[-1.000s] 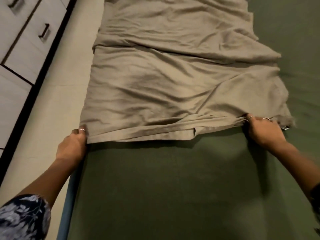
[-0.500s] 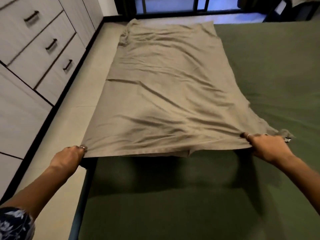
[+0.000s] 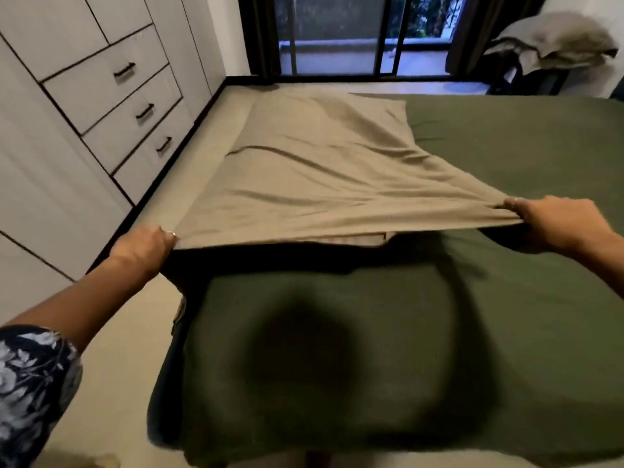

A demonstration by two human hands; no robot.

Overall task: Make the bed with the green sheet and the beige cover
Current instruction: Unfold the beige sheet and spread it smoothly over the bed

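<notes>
Beige cover [image 3: 324,170] lay along the left half of the green sheet [image 3: 388,332], its near edge lifted off it. I saw my left hand [image 3: 143,246] gripping the cover's left corner, and my right hand [image 3: 557,224] pinching the right corner, over the sheet.

You see through one wide head camera, standing at the near end of the bed [image 3: 388,332], looking forward and down along it toward the window [image 3: 337,35] beyond its far end, the bed close below
</notes>
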